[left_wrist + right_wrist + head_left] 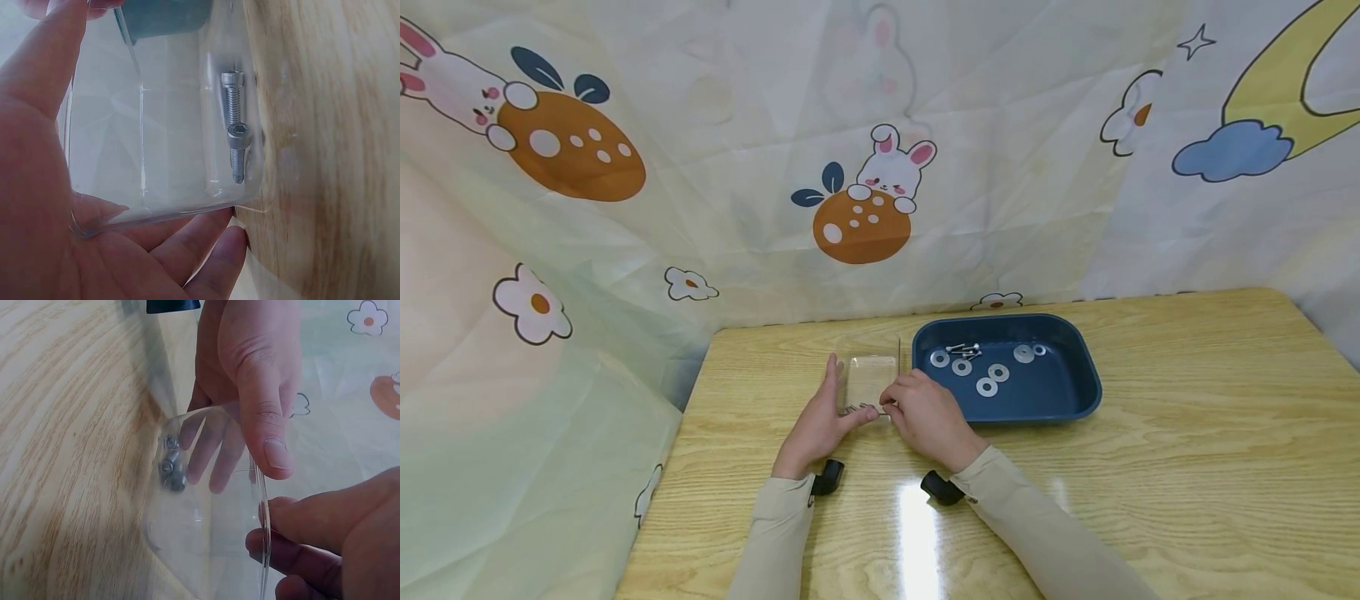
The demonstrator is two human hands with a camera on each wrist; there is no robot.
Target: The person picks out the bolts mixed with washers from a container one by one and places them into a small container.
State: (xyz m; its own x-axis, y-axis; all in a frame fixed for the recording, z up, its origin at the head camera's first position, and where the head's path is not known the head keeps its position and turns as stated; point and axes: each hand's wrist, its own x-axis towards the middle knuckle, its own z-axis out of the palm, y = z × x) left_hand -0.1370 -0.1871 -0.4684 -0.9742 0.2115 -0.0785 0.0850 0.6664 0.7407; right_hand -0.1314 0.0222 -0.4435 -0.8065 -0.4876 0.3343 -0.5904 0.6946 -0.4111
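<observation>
while left grip (820, 423) clasps clear box (872, 377), right grip (929, 417) curls at rim, hold unclear, partly hiding blue tray (1060, 375) of washers (1019, 357)

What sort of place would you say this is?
Probably an improvised tabletop workspace: a pale wood-grain table, a cream rabbit-print fabric backdrop, and a clear plastic box holding silver metal bolts.

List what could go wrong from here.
1. The screws lie loose in the box, so a tilt or knock might spill them.
2. The right hand touches the box at its edge; a slip could jolt it.
3. The right hand is also close to the tray and might bump it, shifting the loose washers.
</observation>
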